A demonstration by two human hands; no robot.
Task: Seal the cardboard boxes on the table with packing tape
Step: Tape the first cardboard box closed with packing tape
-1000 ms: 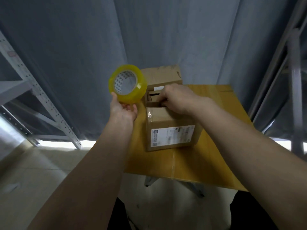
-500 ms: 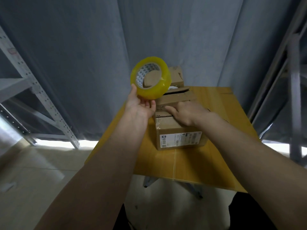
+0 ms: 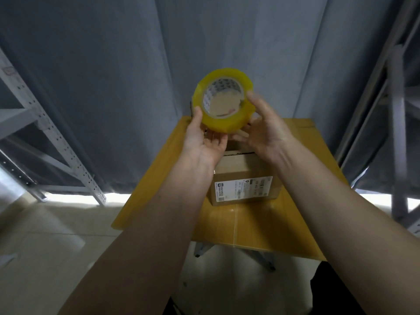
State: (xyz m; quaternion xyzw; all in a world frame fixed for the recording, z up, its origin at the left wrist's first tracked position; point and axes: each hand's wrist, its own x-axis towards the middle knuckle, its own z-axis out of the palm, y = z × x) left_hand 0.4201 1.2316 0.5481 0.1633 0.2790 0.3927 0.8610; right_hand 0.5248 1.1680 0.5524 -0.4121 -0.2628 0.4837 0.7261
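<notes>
A yellow roll of packing tape (image 3: 227,123) is held up in the air above the table, between both hands. My left hand (image 3: 202,142) cups it from below and the left. My right hand (image 3: 266,130) grips its right rim, fingers spread along the edge. Under the hands a brown cardboard box (image 3: 241,173) with a white shipping label on its front stands on the yellow table (image 3: 250,226). Its top seam shows a dark gap just below my hands. A second box behind it is almost wholly hidden by the roll.
Grey curtains hang behind the table. A white perforated metal rack (image 3: 52,142) stands at the left and a grey metal frame (image 3: 397,133) at the right. The floor below is light tile.
My right hand has left the top of the box and risen to the tape roll. The left hand has carried the roll to the right, over the box.
</notes>
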